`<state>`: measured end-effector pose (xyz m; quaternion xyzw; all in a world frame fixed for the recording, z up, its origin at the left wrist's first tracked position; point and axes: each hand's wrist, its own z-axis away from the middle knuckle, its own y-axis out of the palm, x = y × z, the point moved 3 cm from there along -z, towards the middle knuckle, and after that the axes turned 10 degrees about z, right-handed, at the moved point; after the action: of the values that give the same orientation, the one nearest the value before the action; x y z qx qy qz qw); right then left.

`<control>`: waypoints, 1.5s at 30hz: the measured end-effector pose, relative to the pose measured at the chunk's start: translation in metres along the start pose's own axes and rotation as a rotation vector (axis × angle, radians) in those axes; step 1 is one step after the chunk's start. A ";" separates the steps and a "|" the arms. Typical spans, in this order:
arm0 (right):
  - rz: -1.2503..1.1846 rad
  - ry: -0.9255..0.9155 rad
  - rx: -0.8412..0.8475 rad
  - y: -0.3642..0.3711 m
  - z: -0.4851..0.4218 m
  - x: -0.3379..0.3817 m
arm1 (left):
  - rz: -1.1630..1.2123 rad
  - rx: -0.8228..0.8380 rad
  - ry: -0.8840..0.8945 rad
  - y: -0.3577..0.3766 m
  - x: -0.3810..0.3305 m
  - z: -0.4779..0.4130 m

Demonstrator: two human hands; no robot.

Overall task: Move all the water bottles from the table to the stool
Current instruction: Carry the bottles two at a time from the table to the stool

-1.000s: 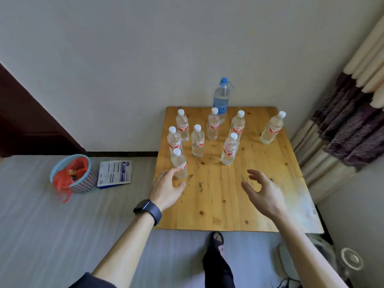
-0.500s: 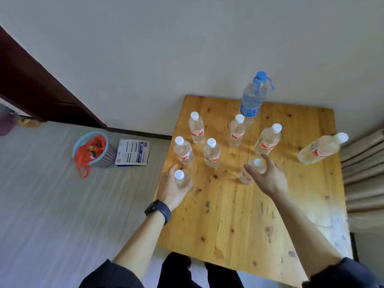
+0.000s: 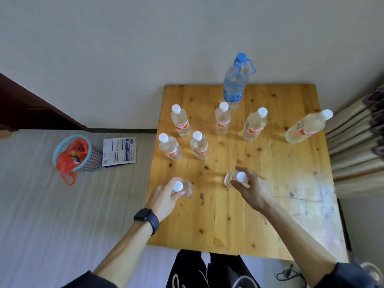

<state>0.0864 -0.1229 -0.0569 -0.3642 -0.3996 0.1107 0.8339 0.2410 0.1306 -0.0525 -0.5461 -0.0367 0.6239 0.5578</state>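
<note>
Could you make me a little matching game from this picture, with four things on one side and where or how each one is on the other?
Things:
1. big blue-capped bottle
2. blue basket
3. black watch
4. bottle in the right hand

Descriptions:
A. on the left wrist
B. on the floor, left of the table
C. gripped near its white cap
D. at the table's far edge, by the wall

Pairs: 1-D, 2-B, 3-A, 4-C

Wood table [image 3: 245,215] w/ upright water bottles [image 3: 222,121].
</note>
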 end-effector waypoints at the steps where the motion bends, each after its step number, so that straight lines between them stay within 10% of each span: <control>1: 0.005 -0.009 0.029 0.007 0.009 0.001 | -0.019 0.052 0.020 0.002 -0.003 0.003; 11: 0.093 -0.044 0.177 0.070 0.073 0.010 | -0.261 0.170 0.216 0.023 -0.023 0.035; 24: -0.163 0.220 0.026 0.101 0.076 0.006 | 0.311 0.172 0.084 0.055 0.022 0.024; 45: -0.376 0.524 -0.466 0.128 0.227 -0.032 | -0.174 0.482 0.467 0.100 -0.026 0.054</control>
<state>-0.0903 0.0706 -0.0703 -0.4803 -0.2476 -0.2340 0.8082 0.1307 0.1043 -0.0802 -0.5215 0.1940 0.4231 0.7151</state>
